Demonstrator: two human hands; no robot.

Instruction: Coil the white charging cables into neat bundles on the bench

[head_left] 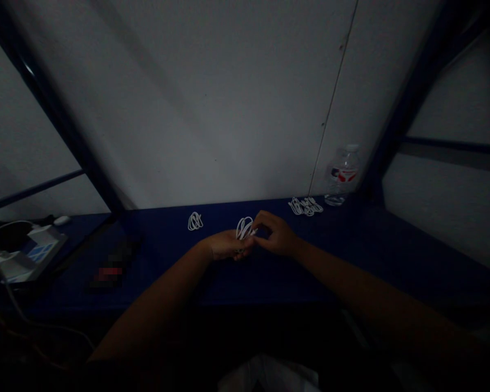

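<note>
A white cable [244, 228], gathered in loops, is gripped in my left hand [228, 245], the loops standing up above the fingers. From the right, my right hand [276, 234] pinches a white end of the same cable between thumb and forefinger, close to the left fingertips. Both hands are held over the blue tabletop [245, 286]. Behind and left of them lies a small coiled white cable [195, 221]. Several more white coiled cables [305, 206] lie bunched together at the back right.
A clear plastic bottle [343, 177] with a red label stands at the back right against the pale wall [228, 109]. On the left are a power strip [41, 255] with white plugs and a dark pixelated object [112, 265]. Blue metal posts [44, 103] rise at both sides.
</note>
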